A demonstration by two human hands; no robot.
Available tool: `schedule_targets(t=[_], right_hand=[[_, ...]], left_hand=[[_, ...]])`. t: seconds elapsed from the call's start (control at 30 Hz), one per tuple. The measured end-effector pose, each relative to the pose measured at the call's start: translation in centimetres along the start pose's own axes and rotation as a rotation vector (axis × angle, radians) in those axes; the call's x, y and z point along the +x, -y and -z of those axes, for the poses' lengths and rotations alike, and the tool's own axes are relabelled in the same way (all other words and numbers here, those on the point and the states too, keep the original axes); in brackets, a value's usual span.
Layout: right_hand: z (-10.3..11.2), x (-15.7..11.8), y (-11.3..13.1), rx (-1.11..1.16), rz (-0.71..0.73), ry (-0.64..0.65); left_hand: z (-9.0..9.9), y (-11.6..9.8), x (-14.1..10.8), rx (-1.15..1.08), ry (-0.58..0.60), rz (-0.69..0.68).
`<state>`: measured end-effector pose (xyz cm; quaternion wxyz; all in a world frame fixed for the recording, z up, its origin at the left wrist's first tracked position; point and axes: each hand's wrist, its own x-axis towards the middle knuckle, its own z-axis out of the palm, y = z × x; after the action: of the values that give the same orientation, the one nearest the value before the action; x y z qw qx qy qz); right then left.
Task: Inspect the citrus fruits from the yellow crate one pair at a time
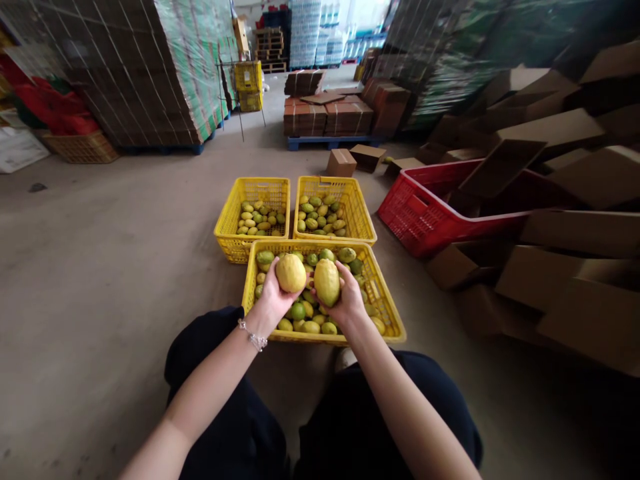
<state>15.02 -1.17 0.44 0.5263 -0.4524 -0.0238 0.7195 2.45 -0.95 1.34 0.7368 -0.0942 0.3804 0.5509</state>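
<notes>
My left hand (273,295) is wrapped round a roundish yellow fruit (291,273). A longer yellow-green fruit (327,283) rests in the fingers of my right hand (349,298). Both fruits are held side by side, a small gap between them, above a large yellow crate (395,320) of yellow and green fruit. Two smaller yellow crates stand just behind it, the left one (227,223) and the right one (361,207), each partly filled with similar fruit.
To the right, a red crate (420,213) stands among piled open cardboard boxes (590,287). A small carton (341,163) lies behind the crates, before a blue pallet (327,143) of flattened cardboard. Wrapped stacks (185,67) rise at the back left.
</notes>
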Motion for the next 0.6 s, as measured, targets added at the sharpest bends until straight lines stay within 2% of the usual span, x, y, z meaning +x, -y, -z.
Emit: schedule_targets(t=[0.07, 0.13, 0.3, 0.37, 0.6], right_hand=[[0.06, -0.1, 0.01, -0.004, 0.033, 0.026], [0.19, -0.04, -0.02, -0.006, 0.007, 0.047], [0.48, 0.49, -0.19, -0.019, -0.1, 0.082], [0.42, 0.59, -0.24, -0.032, -0.109, 0.069], [-0.08, 0.05, -0.3, -0.053, -0.013, 0.017]], left_hand=[[-0.03, -0.14, -0.09, -0.012, 0.005, -0.056], [-0.03, -0.24, -0.15, -0.031, 0.017, -0.065], [0.1, -0.12, -0.09, -0.063, 0.043, 0.076], [0.13, -0.02, -0.05, -0.048, 0.055, 0.087], [0.03, -0.34, -0.23, -0.031, 0.024, -0.02]])
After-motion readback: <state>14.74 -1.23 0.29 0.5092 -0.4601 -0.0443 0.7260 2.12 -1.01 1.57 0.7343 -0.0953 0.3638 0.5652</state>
